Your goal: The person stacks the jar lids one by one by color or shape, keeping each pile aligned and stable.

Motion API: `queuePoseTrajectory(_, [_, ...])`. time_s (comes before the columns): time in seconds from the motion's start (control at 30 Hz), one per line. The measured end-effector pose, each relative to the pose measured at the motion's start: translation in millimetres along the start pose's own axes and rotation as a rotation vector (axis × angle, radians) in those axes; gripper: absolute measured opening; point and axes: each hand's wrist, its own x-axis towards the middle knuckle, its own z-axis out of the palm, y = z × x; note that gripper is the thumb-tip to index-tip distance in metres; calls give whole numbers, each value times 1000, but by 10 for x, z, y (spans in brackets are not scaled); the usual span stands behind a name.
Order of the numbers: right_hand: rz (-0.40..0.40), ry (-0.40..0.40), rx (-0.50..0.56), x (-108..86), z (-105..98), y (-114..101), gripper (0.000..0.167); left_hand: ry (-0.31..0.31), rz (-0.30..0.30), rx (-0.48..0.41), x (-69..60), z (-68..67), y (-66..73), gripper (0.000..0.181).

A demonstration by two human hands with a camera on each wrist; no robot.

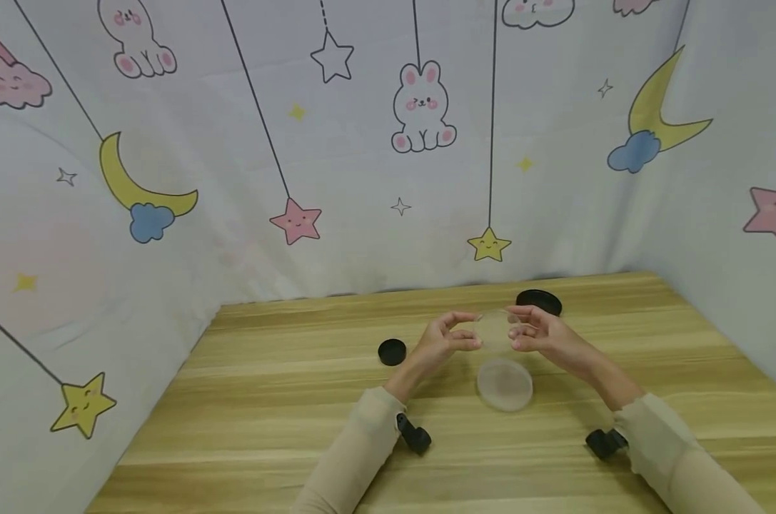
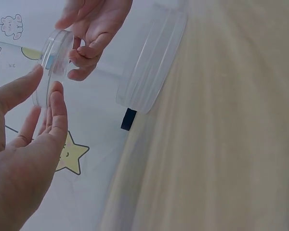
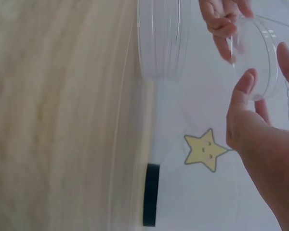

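Pinching dish [image 1: 494,333] by edges with left hand [image 1: 440,343] and right hand [image 1: 550,337] | held higher than tub [image 1: 505,385], apart | likely working rim, to open or close unclear | probably needing even, level grip next

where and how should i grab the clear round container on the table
Probably grip the clear round container by its ridged side wall, coming from left and right: it lies flat on the table, and nothing touches either side in the head view.
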Motion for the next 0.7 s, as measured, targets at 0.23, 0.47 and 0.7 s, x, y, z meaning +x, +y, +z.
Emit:
queuePoseTrajectory(0.23, [24,-39,-63,-20,-68,33,74,-14,11,16,-19,55,-1,51])
queuePoseTrajectory(0.47, [51,-81,-101,-76,-145,80,74,-64,-21,29,-31,110,-23,60])
queuePoseTrajectory(0.7, [29,-123,-125,-88,-160,68,72,-89,-29,20,-63,128,-29,58])
